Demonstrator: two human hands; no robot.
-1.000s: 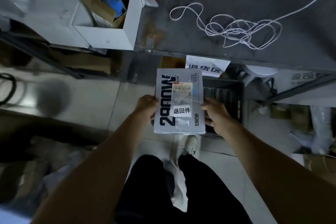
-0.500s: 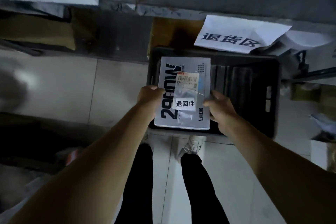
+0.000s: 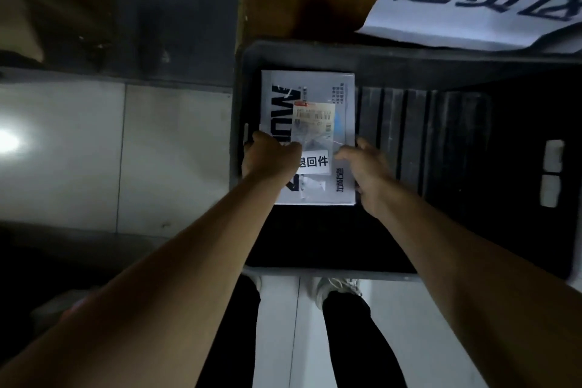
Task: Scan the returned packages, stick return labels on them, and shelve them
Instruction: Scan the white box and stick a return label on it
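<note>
A flat white package [image 3: 315, 88] with black print, a shipping label and a white return sticker [image 3: 315, 163] lies low inside the left end of a black plastic crate [image 3: 441, 72] on the floor. My left hand [image 3: 271, 159] grips its left edge, the fingers curled over the top face. My right hand [image 3: 367, 167] holds its right edge, thumb on top. Both arms reach down into the crate.
A white paper sign [image 3: 472, 0] with large black characters hangs over the crate's far rim. Dark shelf framing [image 3: 141, 25] stands at the upper left. Pale floor tiles [image 3: 126, 151] lie to the left, and my shoes [image 3: 337, 288] stand at the crate's near rim.
I have bent closer, so the crate and sign fill more of the view. Both hands have lowered the package from above the crate's rim down into its left end.
</note>
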